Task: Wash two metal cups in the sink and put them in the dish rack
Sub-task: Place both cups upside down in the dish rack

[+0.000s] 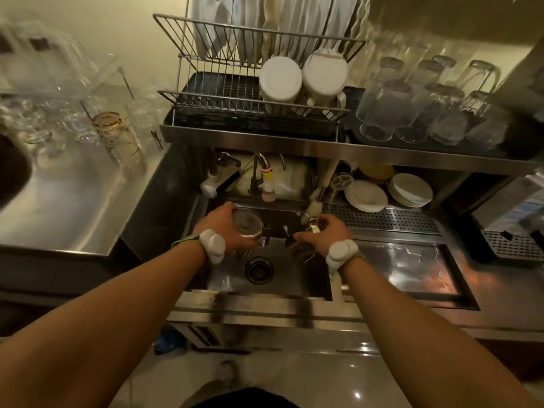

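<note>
Left hand: my left hand (224, 222) is wrapped around a metal cup (247, 223), fingers curled on its side, mouth turned up toward me, over the far left part of the sink (294, 278).
Right hand: my right hand (325, 231) is closed over a second metal cup (313, 226); most of it is hidden under my fingers, so I cannot tell how it is tilted. It hangs over the far right part of the basin.
Wrists: each wrist carries a white band unit (212, 245).
Sink: a steel basin set in the worktop, its round drain (259, 270) near the middle, below and between my hands. Some dark utensils lie in the basin under my right hand, too blurred to name.
Taps: a curved faucet (260, 169) and a white-handled tap (219, 179) stand at the back edge of the sink.
Brush: a bottle brush (316, 201) leans at the back right corner of the basin.
Dish rack: the wire dish rack (250, 104) sits on the shelf above the sink; two white mugs (281, 79) lie in its lower tier at the right, white plates stand in the upper tier.
Glasses: upturned clear glasses (382, 110) stand on the shelf just right of the rack.
Plates: stacked white plates (410, 189) rest beneath that shelf, behind the perforated drain board (382, 219).
</note>
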`<action>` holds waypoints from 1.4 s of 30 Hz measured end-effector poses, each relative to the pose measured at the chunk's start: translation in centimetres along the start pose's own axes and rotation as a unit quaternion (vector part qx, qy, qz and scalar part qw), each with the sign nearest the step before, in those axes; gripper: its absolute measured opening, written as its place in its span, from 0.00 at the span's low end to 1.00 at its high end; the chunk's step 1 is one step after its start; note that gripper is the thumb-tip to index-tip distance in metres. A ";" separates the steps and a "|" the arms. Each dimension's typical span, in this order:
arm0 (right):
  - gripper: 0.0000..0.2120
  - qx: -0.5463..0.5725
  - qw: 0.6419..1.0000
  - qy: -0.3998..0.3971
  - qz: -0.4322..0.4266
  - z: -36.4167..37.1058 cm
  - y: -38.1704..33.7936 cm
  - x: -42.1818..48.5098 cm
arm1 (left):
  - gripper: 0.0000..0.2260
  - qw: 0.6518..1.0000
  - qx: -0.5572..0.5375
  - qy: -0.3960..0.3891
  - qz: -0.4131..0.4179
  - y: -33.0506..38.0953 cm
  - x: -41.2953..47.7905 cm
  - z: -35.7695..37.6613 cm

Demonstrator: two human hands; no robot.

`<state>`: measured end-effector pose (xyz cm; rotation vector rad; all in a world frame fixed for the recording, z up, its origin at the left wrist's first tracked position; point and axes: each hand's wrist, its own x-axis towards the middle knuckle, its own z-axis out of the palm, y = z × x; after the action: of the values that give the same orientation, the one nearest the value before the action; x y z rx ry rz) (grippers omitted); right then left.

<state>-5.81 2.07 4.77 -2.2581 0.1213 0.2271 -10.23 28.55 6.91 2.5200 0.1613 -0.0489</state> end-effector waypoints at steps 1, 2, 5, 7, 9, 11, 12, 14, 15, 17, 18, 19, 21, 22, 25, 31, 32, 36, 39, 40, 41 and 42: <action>0.43 0.007 1.000 -0.010 0.000 0.0 0.4 0.1 | 0.38 1.000 -0.009 0.000 -0.003 -0.2 -0.1 -0.1; 0.44 0.017 1.000 -0.012 -0.007 -0.7 -0.4 0.3 | 0.39 1.000 -0.018 0.010 0.003 0.2 0.0 -1.0; 0.41 0.035 0.999 -0.011 -0.032 -2.2 -1.4 0.3 | 0.40 0.997 -0.034 0.059 0.034 1.0 -0.9 -2.9; 0.38 0.026 0.998 -0.010 -0.048 -3.6 -3.9 0.3 | 0.40 0.994 -0.035 0.084 0.065 2.2 -1.0 -5.4; 0.36 0.034 0.997 -0.005 -0.064 -5.3 -7.2 0.0 | 0.40 0.990 -0.033 0.094 0.095 3.6 -1.0 -8.8; 0.30 0.047 0.996 0.007 -0.079 -7.2 -10.7 -0.6 | 0.38 0.985 -0.023 0.102 0.134 4.9 -0.9 -12.0; 0.25 0.042 0.995 0.012 -0.089 -8.2 -12.6 -1.0 | 0.37 0.981 -0.018 0.116 0.154 5.6 -0.9 -13.6; 0.19 0.016 0.993 0.017 -0.120 -10.2 -16.2 -1.8 | 0.35 0.971 -0.011 0.139 0.192 6.9 -1.1 -16.5; 0.17 0.008 0.990 0.025 -0.137 -11.2 -17.9 -2.2 | 0.35 0.967 -0.009 0.150 0.207 7.6 -1.1 -17.9; 0.16 0.003 0.985 0.049 -0.167 -12.7 -21.2 -2.6 | 0.35 0.955 -0.018 0.172 0.239 8.6 -0.8 -20.7; 0.16 0.002 0.981 0.062 -0.182 -13.3 -22.8 -2.9 | 0.35 0.950 -0.024 0.184 0.253 9.0 -0.7 -22.1; 0.17 -0.004 0.978 0.076 -0.193 -13.7 -24.2 -3.1 | 0.34 0.944 -0.024 0.198 0.264 9.2 -0.6 -23.4; 0.23 0.001 0.974 0.090 -0.206 -14.3 -27.1 -3.2 | 0.35 0.935 -0.017 0.222 0.278 9.5 -0.1 -26.0; 0.28 0.005 0.972 0.100 -0.212 -14.6 -28.6 -3.1 | 0.36 0.930 -0.017 0.236 0.283 9.7 0.4 -27.3; 0.36 -0.002 0.964 0.127 -0.234 -14.3 -31.4 -2.6 | 0.39 0.920 -0.009 0.277 0.276 9.1 1.7 -29.4; 0.37 0.008 0.961 0.156 -0.227 -10.7 -34.7 -1.7 | 0.39 0.920 0.008 0.287 0.265 6.4 5.0 -29.9; 0.38 0.011 0.962 0.154 -0.228 -9.9 -34.8 -1.5 | 0.40 0.923 0.006 0.279 0.266 5.8 5.5 -29.8; 0.39 0.015 0.963 0.139 -0.231 -8.0 -35.1 -0.6 | 0.41 0.926 0.015 0.258 0.275 4.4 6.8 -29.7; 0.40 0.006 0.965 0.127 -0.230 -6.8 -35.4 0.0 | 0.42 0.927 0.039 0.244 0.281 3.6 7.4 -29.6; 0.40 -0.002 0.965 0.125 -0.231 -6.3 -35.5 0.2 | 0.42 0.927 0.045 0.242 0.282 3.3 7.7 -29.6; 0.41 -0.014 0.964 0.128 -0.233 -5.9 -35.5 0.5 | 0.42 0.927 0.047 0.241 0.283 2.9 7.9 -29.5; 0.41 -0.030 0.963 0.133 -0.233 -5.4 -35.5 0.8 | 0.42 0.927 0.048 0.242 0.282 2.7 8.2 -29.5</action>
<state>1.46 20.71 34.64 -2.2936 -0.2801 -0.3276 -1.83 44.32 31.90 2.5295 -0.3836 0.8149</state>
